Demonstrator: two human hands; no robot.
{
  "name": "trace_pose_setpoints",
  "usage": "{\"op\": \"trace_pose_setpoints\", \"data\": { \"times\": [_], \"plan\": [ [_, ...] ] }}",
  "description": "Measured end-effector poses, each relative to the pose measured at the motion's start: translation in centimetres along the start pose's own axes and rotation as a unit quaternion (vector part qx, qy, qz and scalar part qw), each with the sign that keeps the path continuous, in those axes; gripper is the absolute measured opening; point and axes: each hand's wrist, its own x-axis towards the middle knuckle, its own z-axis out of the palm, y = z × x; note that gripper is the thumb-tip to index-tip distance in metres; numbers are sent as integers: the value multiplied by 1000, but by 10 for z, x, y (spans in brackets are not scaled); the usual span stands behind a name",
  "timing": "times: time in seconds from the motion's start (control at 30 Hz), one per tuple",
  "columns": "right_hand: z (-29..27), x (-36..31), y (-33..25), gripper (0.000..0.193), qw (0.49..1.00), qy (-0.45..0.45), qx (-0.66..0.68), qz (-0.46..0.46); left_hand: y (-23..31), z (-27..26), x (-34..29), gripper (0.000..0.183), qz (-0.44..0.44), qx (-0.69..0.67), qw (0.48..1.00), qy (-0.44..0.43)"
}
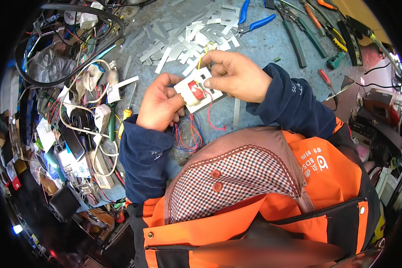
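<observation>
A white square switch panel (210, 99) with a red rocker-like part (195, 90) and dark openings is held up at a tilt above the bench. My left hand (161, 102) grips it by its left edge, fingers curled behind. On its upper right, my right hand (236, 76) is closed, the thumb pressed on the panel and the index finger bent against a yellow wire (199, 61). A pink-red wire (210, 114) curves down from the panel. Red and blue wires (192, 134) hang in loops below my left hand. The panel's underside is hidden.
Grey metal strips (169, 40) lie heaped beyond my hands. Blue-handled cutters (254, 24) and several other hand tools, including green-handled pliers (295, 42), lie at the far right. A yellow screwdriver (127, 114), tangled cables (94, 107) and a black phone-like slab (71, 142) crowd the left.
</observation>
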Motion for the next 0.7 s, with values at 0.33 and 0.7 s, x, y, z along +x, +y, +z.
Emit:
{"op": "trace_pose_setpoints", "data": {
  "times": [0.33, 0.7],
  "plan": [
    [12, -1, -10, 41, 973, 8, -194, -126, -2, 0, 0, 38, 4, -30, 1000, 3],
    [-3, -3, -23, 75, 975, -123, -178, -59, -1, -6, -3, 34, 5, -25, 999, -38]
  ]
}}
